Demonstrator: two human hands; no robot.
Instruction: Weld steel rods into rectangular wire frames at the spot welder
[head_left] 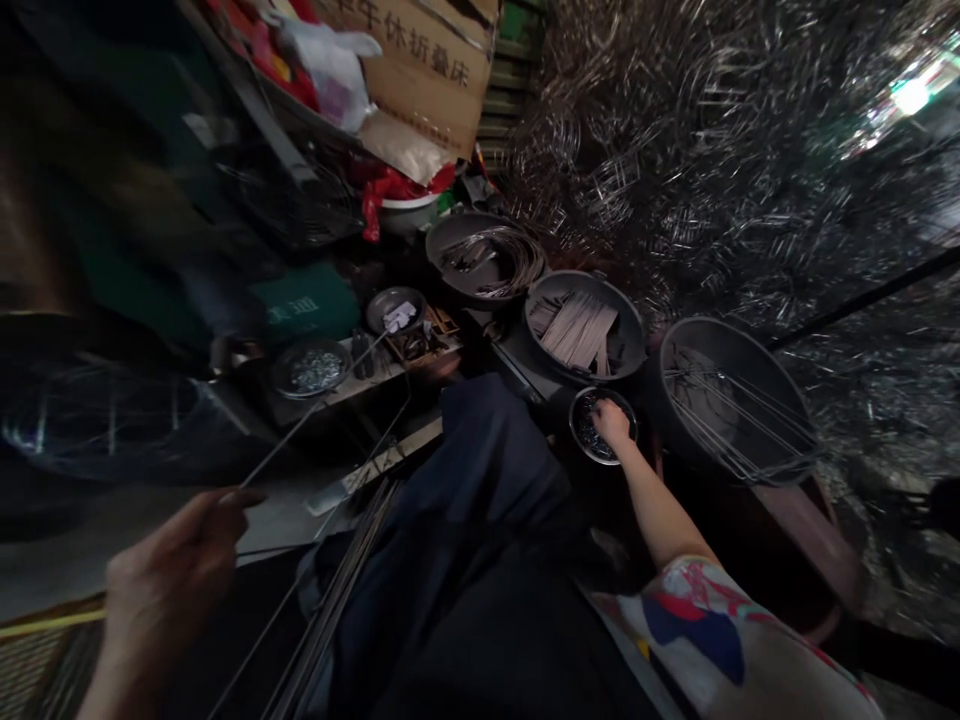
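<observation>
The left hand [176,565] is closed, its fingers pinching a thin wire [292,437] that slants away ahead. The right hand [613,424] has its fingers curled down inside a small bowl [600,461] of metal bits [588,432]; whether they grip any, I cannot tell. Beyond that hand lie flat strips [577,330] in a round basin [637,335].

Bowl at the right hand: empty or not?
Not empty: small shiny pieces show in the bowl beside the right hand; how full is unclear.
</observation>
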